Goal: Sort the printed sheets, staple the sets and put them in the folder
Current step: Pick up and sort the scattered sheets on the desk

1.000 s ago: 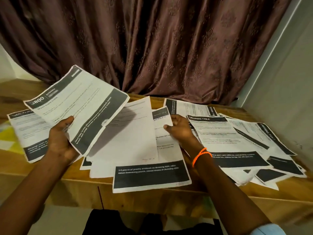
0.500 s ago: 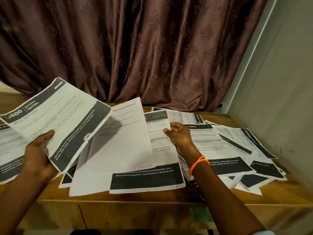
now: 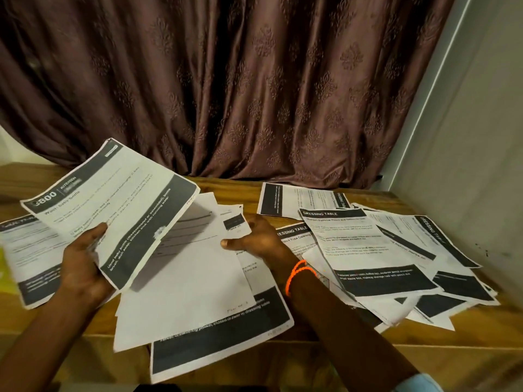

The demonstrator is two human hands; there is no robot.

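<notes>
Sheets [image 3: 365,250] are still being sorted: the left hand [image 3: 82,258] keeps its grip on the kitchen page [image 3: 113,205], lifted higher, while the right hand [image 3: 254,236] now pinches a middle page [image 3: 235,222].

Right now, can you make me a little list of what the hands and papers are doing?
left hand: grips a white printed sheet with dark bands headed KITCHEN, lifted and tilted
right hand: on the fanned white sheets in the middle, fingers curled at a sheet's edge
right wrist: orange band
right pile: overlapping DRESSING TABLE sheets
surface: brown wooden table
behind: brown patterned curtain
stapler, folder: not seen
</notes>
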